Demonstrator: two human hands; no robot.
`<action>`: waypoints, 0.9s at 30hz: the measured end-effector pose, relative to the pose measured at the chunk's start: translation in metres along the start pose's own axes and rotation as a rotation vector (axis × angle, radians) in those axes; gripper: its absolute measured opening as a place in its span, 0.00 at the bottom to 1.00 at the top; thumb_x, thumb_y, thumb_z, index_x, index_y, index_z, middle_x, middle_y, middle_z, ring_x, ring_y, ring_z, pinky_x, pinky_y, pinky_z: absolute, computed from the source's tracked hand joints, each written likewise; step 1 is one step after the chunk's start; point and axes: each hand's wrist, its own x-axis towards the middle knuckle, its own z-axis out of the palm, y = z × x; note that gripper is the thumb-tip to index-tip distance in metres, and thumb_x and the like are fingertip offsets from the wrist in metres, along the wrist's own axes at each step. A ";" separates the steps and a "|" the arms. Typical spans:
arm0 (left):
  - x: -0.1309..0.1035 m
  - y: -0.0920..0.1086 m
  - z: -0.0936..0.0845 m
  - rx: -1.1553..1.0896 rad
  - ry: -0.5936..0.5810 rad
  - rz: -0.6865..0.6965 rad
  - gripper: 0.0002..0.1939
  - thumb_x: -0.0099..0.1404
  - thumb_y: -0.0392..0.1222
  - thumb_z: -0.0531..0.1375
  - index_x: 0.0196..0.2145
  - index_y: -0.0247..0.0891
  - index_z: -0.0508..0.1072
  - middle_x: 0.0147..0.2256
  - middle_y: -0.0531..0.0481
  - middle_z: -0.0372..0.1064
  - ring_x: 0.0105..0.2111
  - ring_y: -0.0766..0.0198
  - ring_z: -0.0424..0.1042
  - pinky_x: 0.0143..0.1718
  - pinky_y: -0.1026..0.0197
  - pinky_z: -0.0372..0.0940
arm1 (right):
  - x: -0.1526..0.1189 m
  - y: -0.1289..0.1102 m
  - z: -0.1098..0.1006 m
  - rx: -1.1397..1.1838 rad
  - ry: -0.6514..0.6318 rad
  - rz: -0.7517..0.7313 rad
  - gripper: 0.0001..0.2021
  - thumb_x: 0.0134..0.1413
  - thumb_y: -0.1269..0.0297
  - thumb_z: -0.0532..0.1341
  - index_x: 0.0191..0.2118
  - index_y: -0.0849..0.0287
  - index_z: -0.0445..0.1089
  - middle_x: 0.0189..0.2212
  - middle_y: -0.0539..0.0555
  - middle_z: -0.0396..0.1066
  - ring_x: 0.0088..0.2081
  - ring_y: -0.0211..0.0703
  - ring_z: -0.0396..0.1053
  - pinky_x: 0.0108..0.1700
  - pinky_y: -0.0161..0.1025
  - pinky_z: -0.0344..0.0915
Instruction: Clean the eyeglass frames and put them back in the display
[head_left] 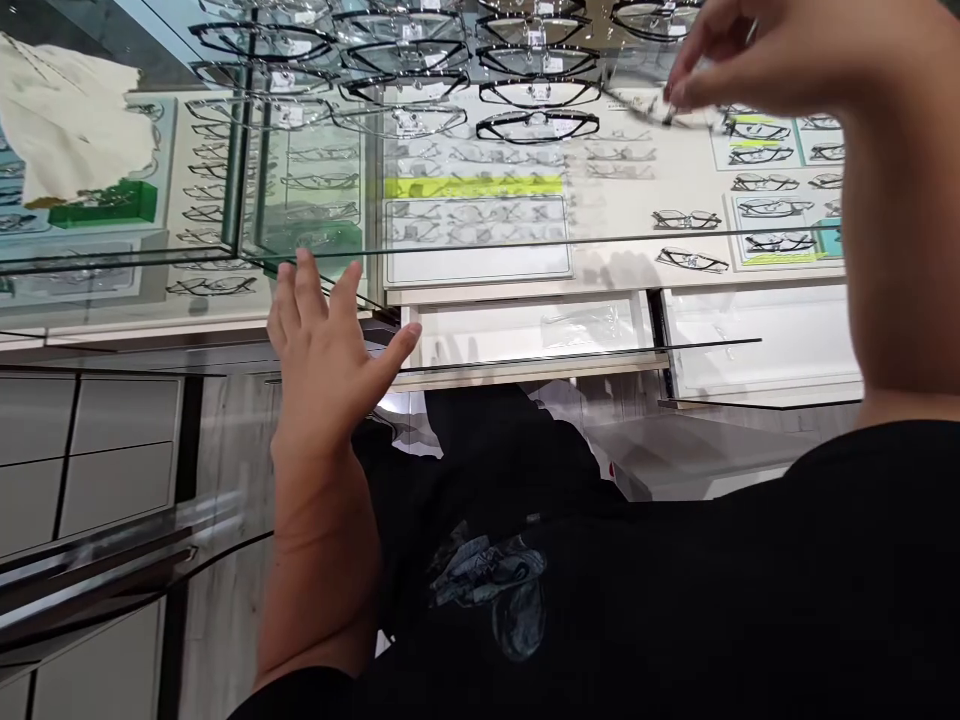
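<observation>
My left hand point(326, 350) is spread, its fingertips at the edge of the glass display case point(465, 248) and its thumb pointing right. Nothing is held in it. At the upper right, my right hand point(787, 60) pinches a pair of eyeglasses point(637, 105) between thumb and fingers, over the glass top. Part of that frame is hidden by the fingers. Just left of it, columns of dark-rimmed eyeglasses point(538, 126) lie on the glass top, several in each column.
A cream cloth point(71, 120) lies at the upper left. More eyeglasses point(686, 220) are displayed below the glass, some on trays and beside a green block point(105, 203). Two open drawers stick out toward me, the left one point(480, 335) with a clear plastic bag point(589, 325) inside.
</observation>
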 end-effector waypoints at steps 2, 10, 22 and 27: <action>0.000 0.000 0.000 0.003 0.007 0.004 0.47 0.75 0.67 0.57 0.80 0.38 0.54 0.83 0.31 0.30 0.83 0.36 0.30 0.80 0.30 0.33 | -0.027 -0.011 0.001 0.039 -0.231 -0.041 0.17 0.67 0.46 0.70 0.47 0.53 0.86 0.28 0.46 0.71 0.32 0.35 0.67 0.39 0.41 0.57; -0.001 0.001 0.000 -0.021 -0.010 0.001 0.49 0.74 0.71 0.53 0.80 0.37 0.56 0.83 0.30 0.30 0.83 0.35 0.29 0.79 0.29 0.31 | -0.091 0.014 0.096 0.328 -0.660 0.110 0.21 0.57 0.36 0.71 0.38 0.49 0.83 0.22 0.49 0.64 0.27 0.41 0.60 0.32 0.43 0.54; 0.002 0.007 -0.002 0.001 -0.012 -0.030 0.53 0.71 0.75 0.49 0.79 0.34 0.60 0.83 0.28 0.32 0.83 0.32 0.31 0.79 0.27 0.34 | -0.012 0.147 0.178 -0.067 -0.079 0.374 0.15 0.74 0.58 0.61 0.55 0.58 0.81 0.39 0.60 0.77 0.39 0.50 0.66 0.44 0.46 0.58; 0.003 0.008 -0.003 0.014 -0.017 -0.048 0.52 0.71 0.75 0.49 0.78 0.34 0.61 0.83 0.30 0.31 0.83 0.33 0.32 0.79 0.29 0.35 | 0.032 0.192 0.190 -0.105 -0.045 0.458 0.18 0.81 0.58 0.56 0.61 0.65 0.77 0.44 0.60 0.79 0.39 0.43 0.63 0.43 0.44 0.55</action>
